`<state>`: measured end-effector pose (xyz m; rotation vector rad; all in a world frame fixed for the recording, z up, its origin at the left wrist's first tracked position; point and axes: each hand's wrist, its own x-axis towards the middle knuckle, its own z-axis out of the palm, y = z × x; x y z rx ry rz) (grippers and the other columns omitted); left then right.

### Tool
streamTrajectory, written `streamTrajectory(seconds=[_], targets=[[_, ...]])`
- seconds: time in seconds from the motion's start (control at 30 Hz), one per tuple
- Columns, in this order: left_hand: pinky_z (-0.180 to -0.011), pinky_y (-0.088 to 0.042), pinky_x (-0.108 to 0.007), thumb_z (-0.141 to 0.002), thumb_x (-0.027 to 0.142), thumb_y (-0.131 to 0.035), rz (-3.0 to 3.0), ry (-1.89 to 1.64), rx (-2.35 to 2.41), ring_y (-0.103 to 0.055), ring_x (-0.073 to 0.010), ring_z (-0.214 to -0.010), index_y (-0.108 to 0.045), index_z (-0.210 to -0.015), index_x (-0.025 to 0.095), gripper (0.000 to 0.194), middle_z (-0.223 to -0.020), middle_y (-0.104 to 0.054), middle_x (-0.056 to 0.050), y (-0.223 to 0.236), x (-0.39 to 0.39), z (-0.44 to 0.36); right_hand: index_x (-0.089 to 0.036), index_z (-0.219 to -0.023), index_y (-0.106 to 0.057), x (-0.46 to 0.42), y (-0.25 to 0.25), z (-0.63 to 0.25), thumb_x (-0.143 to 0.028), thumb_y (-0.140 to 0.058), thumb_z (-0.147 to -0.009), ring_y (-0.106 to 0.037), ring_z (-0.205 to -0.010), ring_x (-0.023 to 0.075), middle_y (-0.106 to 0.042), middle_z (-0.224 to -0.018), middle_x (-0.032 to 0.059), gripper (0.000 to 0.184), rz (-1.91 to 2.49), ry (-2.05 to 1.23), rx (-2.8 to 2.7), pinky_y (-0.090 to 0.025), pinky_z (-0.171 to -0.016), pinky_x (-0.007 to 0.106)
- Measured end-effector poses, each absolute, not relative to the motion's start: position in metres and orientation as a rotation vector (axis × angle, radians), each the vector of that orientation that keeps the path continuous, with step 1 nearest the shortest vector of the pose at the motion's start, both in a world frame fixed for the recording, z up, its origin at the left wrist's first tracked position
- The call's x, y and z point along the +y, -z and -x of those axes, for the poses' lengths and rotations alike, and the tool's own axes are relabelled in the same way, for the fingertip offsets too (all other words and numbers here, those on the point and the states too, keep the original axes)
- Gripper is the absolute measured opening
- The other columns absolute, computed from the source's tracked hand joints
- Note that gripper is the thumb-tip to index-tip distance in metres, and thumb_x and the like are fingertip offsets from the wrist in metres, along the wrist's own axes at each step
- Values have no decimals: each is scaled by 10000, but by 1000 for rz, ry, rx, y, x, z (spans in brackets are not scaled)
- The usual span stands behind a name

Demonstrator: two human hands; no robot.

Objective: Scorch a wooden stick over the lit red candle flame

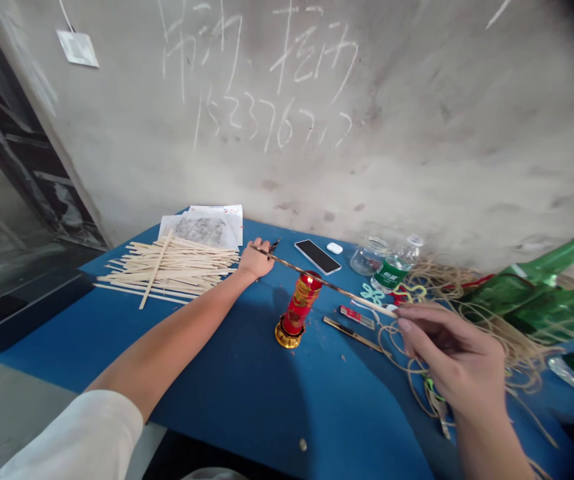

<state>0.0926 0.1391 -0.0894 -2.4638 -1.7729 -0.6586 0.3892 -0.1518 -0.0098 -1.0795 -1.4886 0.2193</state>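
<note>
A long thin bamboo strip (327, 283) stretches across the blue table (247, 393). My left hand (255, 261) is closed on its far left end. My right hand (449, 357) pinches its right end between thumb and fingers. The strip's middle passes just over the top of a red and gold candle-shaped lamp (299, 308) that stands upright between my hands. A pile of pale bamboo strips (169, 269) lies to the left of my left hand.
A black phone (317, 256) and white earbud case (335, 248) lie behind the strip. A glass jar (367, 256), a plastic bottle (397, 267), a lighter (357, 317), a utility knife (351, 333), tangled cane strands (467, 293) and green glass bottles (541, 283) crowd the right. Papers (207, 227) lie by the concrete wall.
</note>
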Motion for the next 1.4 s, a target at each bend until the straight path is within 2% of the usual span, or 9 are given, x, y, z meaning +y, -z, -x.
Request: streamTrajectory(seconds=[0.5,0.77,1.4], targets=[[-1131,-523,-455,-1050,266,-594,2443,662,-1746,-668,-342,-1227,-743,-1274,167,287,-1353,-704,-175,87,135,-92,-311,-1011,-903,-150,10,-386,-229,-870,-949,-682,-543,128,-823,-1034,50,108,1068,-206,-1513,-582,-427,272],[-1125,-536,-489,-1039,260,-598,2445,666,-1748,-668,-356,-1218,-753,-1272,151,301,-1345,-706,-190,87,135,-93,-296,-1028,-899,-151,11,-388,-218,-877,-942,-684,-537,130,-825,-1036,58,118,1069,-206,-1530,-587,-428,274],[-1146,-532,-466,-1057,270,-586,2440,631,-1748,-678,-352,-1235,-745,-1295,147,311,-1360,-710,-182,86,134,-92,-293,-1039,-887,-151,9,-384,-210,-863,-951,-671,-525,122,-804,-998,42,123,1086,-187,-1572,-561,-433,273]])
